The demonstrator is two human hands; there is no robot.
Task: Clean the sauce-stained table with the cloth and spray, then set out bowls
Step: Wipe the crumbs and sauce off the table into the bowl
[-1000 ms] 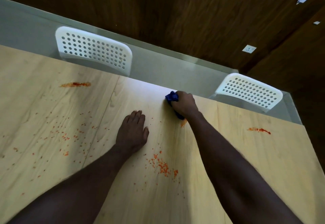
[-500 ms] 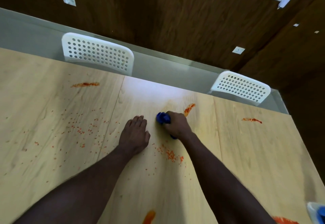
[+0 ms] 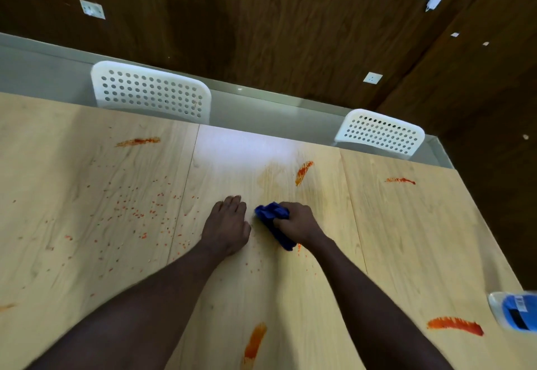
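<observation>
The right hand (image 3: 299,224) grips the bunched blue cloth (image 3: 274,218) – fingers curled round it – against the wooden table (image 3: 406,238). The left hand (image 3: 228,228) rests flat beside it (fingers straight, holding nothing), with the spray bottle (image 3: 514,314) at the table's right edge.

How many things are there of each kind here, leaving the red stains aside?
white chairs: 2
hands: 2 (left hand, right hand)
blue cloth: 1
spray bottle: 1
Total: 6
</observation>
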